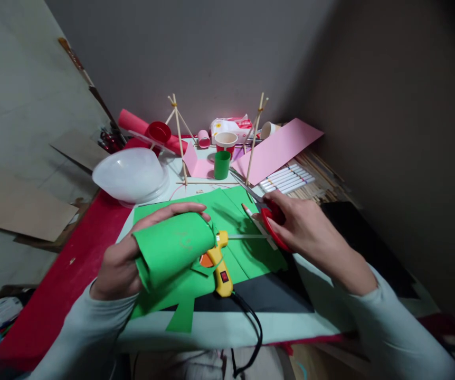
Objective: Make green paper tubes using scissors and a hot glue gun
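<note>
My left hand is wrapped round a rolled piece of green paper, with faint marks on its outer face. In my right hand are red-handled scissors, their blades pointing away to the upper left, apart from the roll. Beneath both hands lie green paper sheets on a black sheet. A yellow glue gun rests there with a clear glue stick out of its back. By the scissors lies a white pencil with a brown tip. Small green offcuts lie near the front.
Behind stand two stick frames with a green cup and a red-and-white paper cup. White markers and pink card are on the right. Plastic bowls sit left. The glue gun's black cord hangs over the front edge.
</note>
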The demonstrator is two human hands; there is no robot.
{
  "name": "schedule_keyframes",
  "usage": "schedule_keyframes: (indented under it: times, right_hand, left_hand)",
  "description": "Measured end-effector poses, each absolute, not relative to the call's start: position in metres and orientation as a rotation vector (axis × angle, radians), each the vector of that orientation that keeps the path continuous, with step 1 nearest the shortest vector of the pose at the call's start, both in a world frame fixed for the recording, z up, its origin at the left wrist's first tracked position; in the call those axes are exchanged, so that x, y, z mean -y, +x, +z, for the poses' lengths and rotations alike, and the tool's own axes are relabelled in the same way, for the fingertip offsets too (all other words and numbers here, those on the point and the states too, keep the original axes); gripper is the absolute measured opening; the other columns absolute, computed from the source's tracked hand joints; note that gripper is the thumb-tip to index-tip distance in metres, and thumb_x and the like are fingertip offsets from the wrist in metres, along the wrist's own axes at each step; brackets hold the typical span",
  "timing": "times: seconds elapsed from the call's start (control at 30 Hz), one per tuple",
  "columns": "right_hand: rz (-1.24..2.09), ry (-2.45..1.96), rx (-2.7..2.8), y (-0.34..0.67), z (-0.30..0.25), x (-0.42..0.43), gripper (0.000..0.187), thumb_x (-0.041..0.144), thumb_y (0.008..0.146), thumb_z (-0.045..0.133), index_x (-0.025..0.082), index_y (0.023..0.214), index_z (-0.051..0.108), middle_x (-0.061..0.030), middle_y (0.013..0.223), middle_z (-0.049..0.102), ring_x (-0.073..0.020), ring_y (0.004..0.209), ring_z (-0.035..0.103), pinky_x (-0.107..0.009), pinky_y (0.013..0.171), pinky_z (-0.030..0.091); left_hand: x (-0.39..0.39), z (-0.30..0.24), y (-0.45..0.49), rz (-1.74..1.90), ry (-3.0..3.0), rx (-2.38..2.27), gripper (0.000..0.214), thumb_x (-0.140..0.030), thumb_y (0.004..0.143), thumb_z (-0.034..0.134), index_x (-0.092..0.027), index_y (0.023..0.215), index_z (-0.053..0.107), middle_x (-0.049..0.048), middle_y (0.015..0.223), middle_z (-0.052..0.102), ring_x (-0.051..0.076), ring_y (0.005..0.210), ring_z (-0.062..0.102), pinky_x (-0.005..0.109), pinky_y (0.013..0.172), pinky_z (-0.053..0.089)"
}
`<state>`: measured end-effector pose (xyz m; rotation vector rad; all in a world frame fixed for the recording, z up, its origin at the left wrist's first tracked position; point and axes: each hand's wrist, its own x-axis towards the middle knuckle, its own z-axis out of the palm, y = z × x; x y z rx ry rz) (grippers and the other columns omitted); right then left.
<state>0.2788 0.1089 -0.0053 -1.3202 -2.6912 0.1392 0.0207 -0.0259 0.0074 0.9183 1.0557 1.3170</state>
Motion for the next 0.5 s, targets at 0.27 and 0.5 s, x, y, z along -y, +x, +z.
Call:
schedule_keyframes:
  times: [0.27, 0.5]
  right_hand:
    - [-0.065, -1.504, 2.847, 0.285, -0.005, -0.119, 0.026, 0.033, 0.101, 0.052, 0.015, 0.113, 0.065, -0.0158, 0.097, 0.073, -0.0245, 0.072, 0.064, -0.032, 0.057, 0.019]
    - [-0.013, -1.425, 2.905, 0.287, -0.012, -0.12, 0.028, 0.027, 0.101, 0.052, 0.011, 0.114, 0.07, -0.019, 0.093, 0.074, -0.0273, 0.074, 0.066, -0.033, 0.059, 0.027]
  left_hand:
    - [0.016, 0.007, 0.014, 1.294, 0.562, -0.992, 0.05, -0.043, 0.085, 0.057, -0.01, 0.117, 0.078, 0.0167, 0.105, 0.082, 0.03, 0.083, 0.076, 0.036, 0.064, 0.065]
    - [0.007, 0.01, 0.017, 1.237, 0.57, -1.157, 0.048, -0.041, 0.087, 0.055, -0.007, 0.112, 0.078, 0.0208, 0.107, 0.081, 0.031, 0.081, 0.077, 0.032, 0.051, 0.06]
